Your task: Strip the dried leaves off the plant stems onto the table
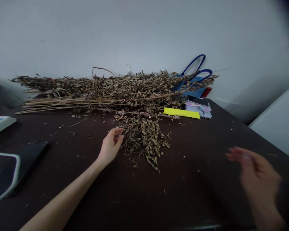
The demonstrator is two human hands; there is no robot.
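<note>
A loose heap of dried, curled leaves (144, 136) lies in the middle of the dark table. At its left edge is my left hand (112, 142), fingers curved and thumb a little apart from them, with nothing visible between. Far to the right, over the table, my right hand (257, 170) is smeared by motion; whether it holds anything cannot be made out. A faint thin stem (266, 153) shows just behind it. Behind the heap, long dried plant stalks (106, 91) with shrivelled leaves are stacked along the wall.
A yellow rolled strip (181, 113) lies beside a phone (197, 101) on a tissue pack (202, 110). A blue bag (180, 85) stands behind the stalks. At left are a white power strip (2, 123), a black flat item (32, 155) and a white frame (16, 170). Crumbs dot the table.
</note>
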